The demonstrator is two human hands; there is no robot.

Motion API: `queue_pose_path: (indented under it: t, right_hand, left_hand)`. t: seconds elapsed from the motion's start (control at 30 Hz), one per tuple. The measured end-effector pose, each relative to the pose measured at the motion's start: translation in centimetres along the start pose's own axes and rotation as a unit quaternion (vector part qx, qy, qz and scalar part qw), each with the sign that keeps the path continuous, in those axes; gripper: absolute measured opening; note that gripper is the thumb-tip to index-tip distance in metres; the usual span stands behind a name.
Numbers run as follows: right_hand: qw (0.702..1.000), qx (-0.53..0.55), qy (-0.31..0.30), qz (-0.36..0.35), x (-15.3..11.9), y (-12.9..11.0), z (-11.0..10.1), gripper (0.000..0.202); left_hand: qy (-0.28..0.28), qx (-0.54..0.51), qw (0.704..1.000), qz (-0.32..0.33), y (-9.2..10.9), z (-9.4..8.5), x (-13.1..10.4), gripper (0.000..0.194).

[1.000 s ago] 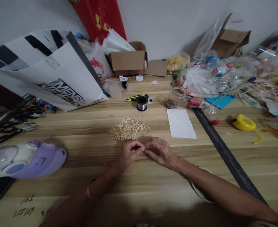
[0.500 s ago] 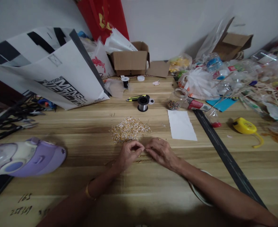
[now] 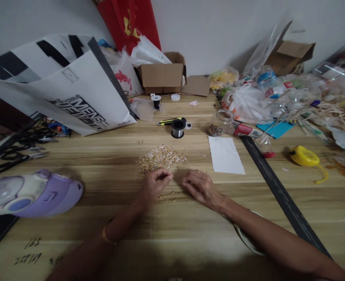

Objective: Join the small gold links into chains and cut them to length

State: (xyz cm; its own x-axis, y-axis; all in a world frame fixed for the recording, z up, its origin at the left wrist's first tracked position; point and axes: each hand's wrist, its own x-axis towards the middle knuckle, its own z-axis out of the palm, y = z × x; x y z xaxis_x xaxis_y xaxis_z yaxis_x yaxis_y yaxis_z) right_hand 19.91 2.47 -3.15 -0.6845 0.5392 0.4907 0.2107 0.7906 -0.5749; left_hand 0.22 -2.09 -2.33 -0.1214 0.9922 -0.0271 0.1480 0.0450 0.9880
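A loose pile of small gold and silver pieces lies on the wooden table. At its lower edge is my left hand, thumb and fingertips pinched together; anything between them is too small to make out. My right hand rests to the right of the pile with its fingers curled closed, and what they hold, if anything, cannot be seen. Thin gold chains lie on the wood between and just below both hands.
Beyond the pile stand a wire spool and a jar of beads. White paper lies to the right, near a yellow tape measure. Scissors and a purple device are at the left.
My left hand has moved left and slightly up, away from my right hand, onto the pile's lower edge. The fingertips no longer meet, and more of the chains shows. My right hand has barely moved.
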Motion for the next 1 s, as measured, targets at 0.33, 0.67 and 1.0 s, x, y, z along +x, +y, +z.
queue_pose_path:
  t: [0.33,0.67,1.0]
  right_hand:
    - [1.0,-0.01,0.002,0.009,-0.1,0.6,0.1,0.01]
    - [1.0,-0.024,0.005,0.007,-0.2,0.8,0.2,0.01]
    - [1.0,-0.029,0.003,0.005,-0.1,0.6,0.1,0.011]
  left_hand:
    - [0.08,0.05,0.995,0.018,1.2,-3.6,1.8,0.013]
    - [-0.127,0.396,0.904,0.103,1.4,-5.3,2.1,0.011]
    - [-0.117,0.487,0.848,0.172,0.4,-4.3,1.8,0.017]
